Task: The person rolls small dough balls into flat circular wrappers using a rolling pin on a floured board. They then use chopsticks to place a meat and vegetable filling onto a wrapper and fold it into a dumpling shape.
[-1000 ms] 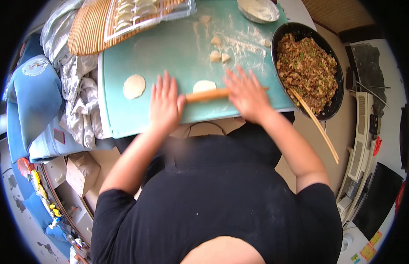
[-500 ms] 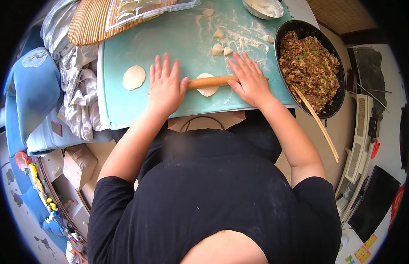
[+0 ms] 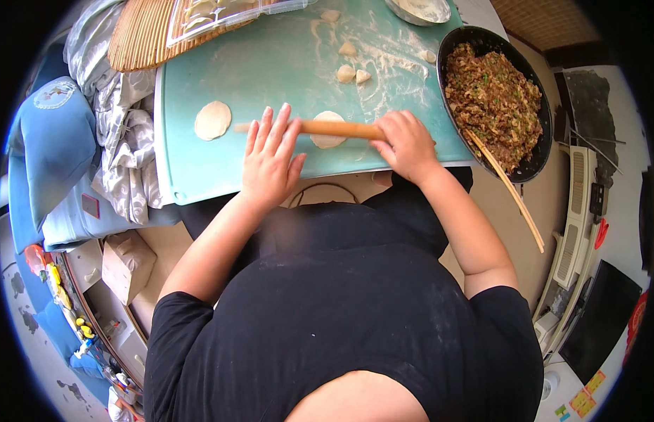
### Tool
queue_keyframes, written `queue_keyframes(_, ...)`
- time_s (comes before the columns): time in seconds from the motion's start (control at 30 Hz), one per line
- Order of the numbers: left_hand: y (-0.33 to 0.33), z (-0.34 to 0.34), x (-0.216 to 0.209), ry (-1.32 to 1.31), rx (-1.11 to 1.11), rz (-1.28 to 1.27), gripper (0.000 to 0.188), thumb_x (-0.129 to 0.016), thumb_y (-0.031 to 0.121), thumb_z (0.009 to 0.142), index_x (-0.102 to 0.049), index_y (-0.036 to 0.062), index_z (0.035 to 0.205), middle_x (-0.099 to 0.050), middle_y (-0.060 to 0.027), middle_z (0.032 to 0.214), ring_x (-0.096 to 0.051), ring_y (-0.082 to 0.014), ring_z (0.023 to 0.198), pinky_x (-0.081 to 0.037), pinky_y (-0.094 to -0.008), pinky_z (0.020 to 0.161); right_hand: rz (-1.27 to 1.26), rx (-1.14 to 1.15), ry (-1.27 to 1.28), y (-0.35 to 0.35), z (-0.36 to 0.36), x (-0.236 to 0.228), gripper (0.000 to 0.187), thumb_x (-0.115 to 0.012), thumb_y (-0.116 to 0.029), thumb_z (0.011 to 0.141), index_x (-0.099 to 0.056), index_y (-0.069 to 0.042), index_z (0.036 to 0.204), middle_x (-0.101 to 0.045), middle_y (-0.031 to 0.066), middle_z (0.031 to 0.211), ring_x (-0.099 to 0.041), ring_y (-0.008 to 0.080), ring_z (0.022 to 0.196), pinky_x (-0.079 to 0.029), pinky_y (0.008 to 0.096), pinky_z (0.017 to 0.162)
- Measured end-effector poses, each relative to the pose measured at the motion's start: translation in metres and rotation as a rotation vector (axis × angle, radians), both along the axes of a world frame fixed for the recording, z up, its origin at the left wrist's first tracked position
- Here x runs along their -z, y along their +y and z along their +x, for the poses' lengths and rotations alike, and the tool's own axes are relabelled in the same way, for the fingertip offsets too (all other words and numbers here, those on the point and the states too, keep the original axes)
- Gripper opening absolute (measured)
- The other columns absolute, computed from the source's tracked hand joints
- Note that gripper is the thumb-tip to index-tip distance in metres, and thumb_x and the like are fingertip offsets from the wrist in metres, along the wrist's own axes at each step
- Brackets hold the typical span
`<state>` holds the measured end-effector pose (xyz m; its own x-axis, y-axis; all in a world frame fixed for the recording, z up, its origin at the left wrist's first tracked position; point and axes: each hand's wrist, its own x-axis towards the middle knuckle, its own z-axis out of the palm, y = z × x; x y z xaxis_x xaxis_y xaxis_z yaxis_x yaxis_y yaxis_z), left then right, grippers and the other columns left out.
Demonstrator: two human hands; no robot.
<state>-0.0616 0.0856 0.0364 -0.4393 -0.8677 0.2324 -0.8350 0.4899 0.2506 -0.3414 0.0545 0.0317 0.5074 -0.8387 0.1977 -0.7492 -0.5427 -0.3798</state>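
A wooden rolling pin (image 3: 341, 129) lies crosswise over a round dough wrapper (image 3: 328, 138) on the green board. My right hand (image 3: 409, 144) has its fingers curled round the pin's right end. Over the left part of the pin rests my left hand (image 3: 272, 158), its fingers stretched out and pointing away from me. A finished-looking flat dough round (image 3: 213, 121) lies to the left of that hand. Beyond the pin, several small dough pieces (image 3: 346, 74) sit among scattered flour.
A black pan (image 3: 545, 141) of minced filling stands at the board's right, with chopsticks (image 3: 513, 197) jutting toward me. At the far edge are a metal bowl (image 3: 419, 20) of flour, a woven mat (image 3: 133, 42) and a clear plastic tray (image 3: 235, 15). Grey cloth (image 3: 126, 141) bunches along the left.
My right hand has closed round the pin's right end, where its fingers were stretched flat before. My left hand has slid back toward me, still flat.
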Motion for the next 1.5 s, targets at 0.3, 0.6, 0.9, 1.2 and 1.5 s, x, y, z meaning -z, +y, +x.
queue_keyframes(0.3, -0.056, -0.010, 0.010, -0.148, -0.142, 0.062, 0.051, -0.042, 0.032, 0.094, -0.041, -0.0011, 0.132, -0.034, -0.0195, 0.143, -0.030, -0.0367, 0.134, -0.025, -0.0482, 0.108, -0.061, 0.065, 0.257, -0.037, 0.002, 0.019, 0.059, -0.046, -0.046, 0.090, -0.037, -0.014, 0.139, -0.012, 0.0120, 0.153, -0.006, 0.0322, 0.142, -0.008, 0.0484, 0.113)
queue_keyframes(0.6, -0.083, 0.005, 0.023, -0.148, -0.315, -0.007, 0.058, -0.042, 0.038, 0.093, -0.037, -0.0018, 0.135, -0.027, -0.0205, 0.146, -0.022, -0.0377, 0.137, -0.019, -0.0484, 0.111, -0.234, 0.077, 0.332, -0.091, 0.022, 0.011, 0.065, -0.042, -0.052, 0.090, -0.029, -0.016, 0.143, -0.013, 0.0100, 0.153, -0.006, 0.0302, 0.142, -0.008, 0.0469, 0.114)
queue_keyframes(0.9, -0.022, -0.033, -0.002, 0.175, -0.060, 0.209, 0.046, -0.056, 0.024, 0.087, -0.049, -0.0012, 0.125, -0.043, -0.0229, 0.134, -0.039, -0.0399, 0.124, -0.035, -0.0437, 0.101, -0.013, 0.011, 0.153, 0.013, 0.003, 0.006, 0.055, -0.060, -0.034, 0.084, -0.043, -0.009, 0.130, -0.027, 0.0126, 0.147, -0.021, 0.0318, 0.137, -0.022, 0.0468, 0.110)
queue_keyframes(1.2, -0.072, -0.052, -0.014, 0.141, -0.269, 0.568, 0.024, -0.066, 0.015, 0.073, -0.062, 0.0084, 0.096, -0.063, -0.0125, 0.094, -0.060, -0.0316, 0.089, -0.049, -0.0397, 0.077, -0.203, -0.039, -0.070, 0.046, 0.008, -0.019, 0.041, -0.070, -0.005, 0.064, -0.054, -0.007, 0.102, -0.059, 0.0069, 0.094, -0.057, 0.0270, 0.087, -0.044, 0.0383, 0.078)
queue_keyframes(1.5, -0.053, -0.037, -0.003, 0.301, -0.269, 0.570, 0.014, -0.065, 0.014, 0.075, -0.064, 0.0069, 0.087, -0.064, -0.0109, 0.088, -0.062, -0.0271, 0.084, -0.049, -0.0371, 0.074, -0.232, -0.076, -0.104, 0.046, 0.003, -0.009, 0.039, -0.070, -0.006, 0.067, -0.055, -0.008, 0.103, -0.062, 0.0060, 0.094, -0.059, 0.0259, 0.084, -0.046, 0.0379, 0.073)
